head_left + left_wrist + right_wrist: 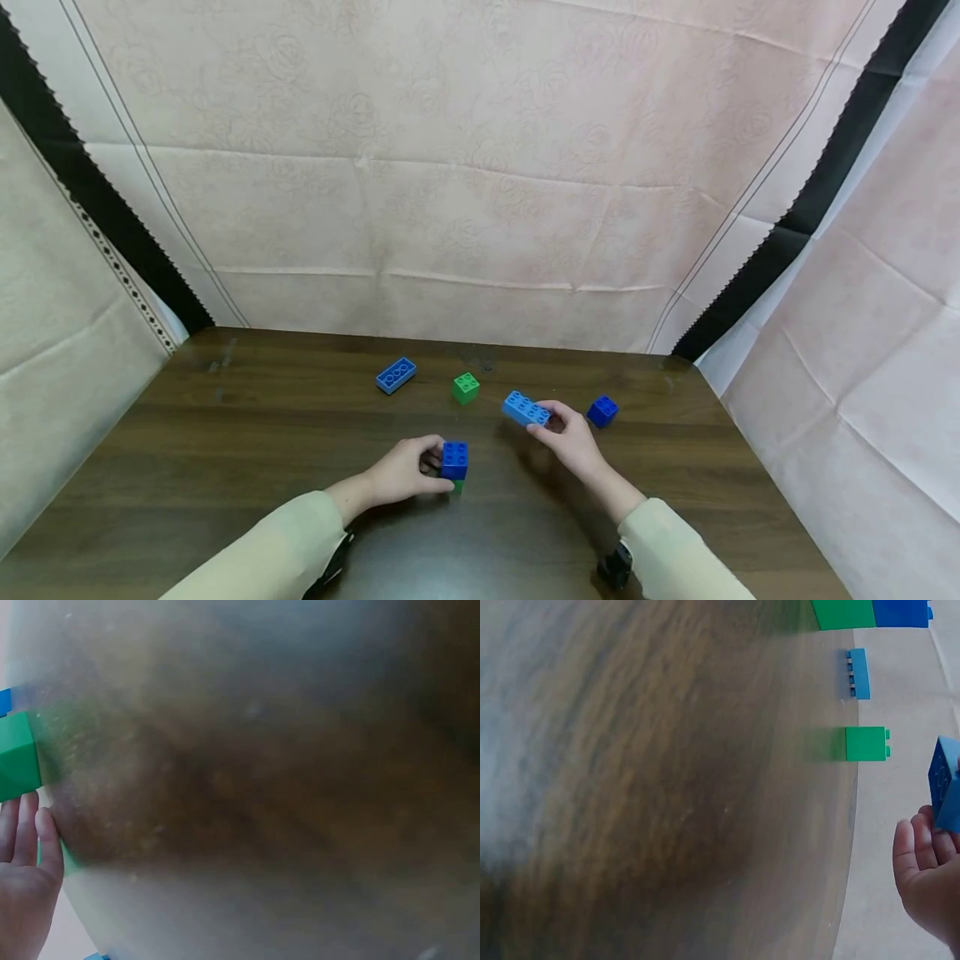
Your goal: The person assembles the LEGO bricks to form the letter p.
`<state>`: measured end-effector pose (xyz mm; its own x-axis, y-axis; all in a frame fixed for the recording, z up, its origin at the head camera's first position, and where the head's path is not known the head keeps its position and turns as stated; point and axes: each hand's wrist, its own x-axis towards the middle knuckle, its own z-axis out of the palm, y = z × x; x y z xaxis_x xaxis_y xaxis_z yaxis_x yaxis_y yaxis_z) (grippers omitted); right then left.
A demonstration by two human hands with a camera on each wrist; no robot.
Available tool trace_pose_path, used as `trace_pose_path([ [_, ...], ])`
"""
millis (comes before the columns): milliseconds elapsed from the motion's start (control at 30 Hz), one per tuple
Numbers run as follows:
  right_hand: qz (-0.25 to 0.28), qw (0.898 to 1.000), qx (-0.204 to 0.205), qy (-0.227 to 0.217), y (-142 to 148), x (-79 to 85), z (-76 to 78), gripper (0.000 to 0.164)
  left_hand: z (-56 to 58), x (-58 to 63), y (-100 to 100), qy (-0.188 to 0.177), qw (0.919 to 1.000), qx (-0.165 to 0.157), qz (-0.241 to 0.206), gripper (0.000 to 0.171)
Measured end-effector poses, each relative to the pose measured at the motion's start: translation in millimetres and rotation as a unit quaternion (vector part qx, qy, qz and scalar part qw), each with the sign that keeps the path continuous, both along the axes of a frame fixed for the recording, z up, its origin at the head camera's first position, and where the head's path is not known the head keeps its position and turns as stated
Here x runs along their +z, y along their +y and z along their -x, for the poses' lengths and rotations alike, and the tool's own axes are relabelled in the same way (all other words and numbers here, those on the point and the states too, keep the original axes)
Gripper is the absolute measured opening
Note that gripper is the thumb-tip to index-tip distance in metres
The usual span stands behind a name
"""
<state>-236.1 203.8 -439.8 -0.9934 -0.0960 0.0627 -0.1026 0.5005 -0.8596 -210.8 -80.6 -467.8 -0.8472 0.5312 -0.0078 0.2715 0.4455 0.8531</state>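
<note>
My left hand (408, 471) holds a small stack between thumb and fingers: a dark blue brick (454, 460) on top of a green brick (16, 757), standing on the table. Most of that green brick hides under the blue one in the head view. Raised over the table, a light blue long brick (525, 408) is pinched at its right end by my right hand (573, 442), studs up. Beyond the hands lies a second light blue long brick (396, 375), studs down, with a small green brick (466, 388) beside it, studs up.
A small dark blue brick (602, 411) sits just right of the right hand's fingers. The brown wooden table (225, 467) ends at a pale patterned cloth (450, 208) at the back, with more cloth on both sides.
</note>
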Motion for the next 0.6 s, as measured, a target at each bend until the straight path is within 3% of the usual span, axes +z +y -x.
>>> trace_pose_path([
  [367,0.001,0.998,0.055,0.001,-7,10.0,-7.9,0.034,1.0,-1.9,0,0.018,0.9998,0.001,0.003,0.029],
  [433,-0.006,0.998,0.066,-0.002,-11,21.2,-14.6,0.034,1.1,-2.1,0,0.02,0.9998,-0.001,0.004,0.029],
  [600,-0.022,0.995,0.101,-0.001,-15,25.4,-18.1,0.035,1.1,-2.5,-1,0.022,0.9997,-0.005,0.003,0.029],
])
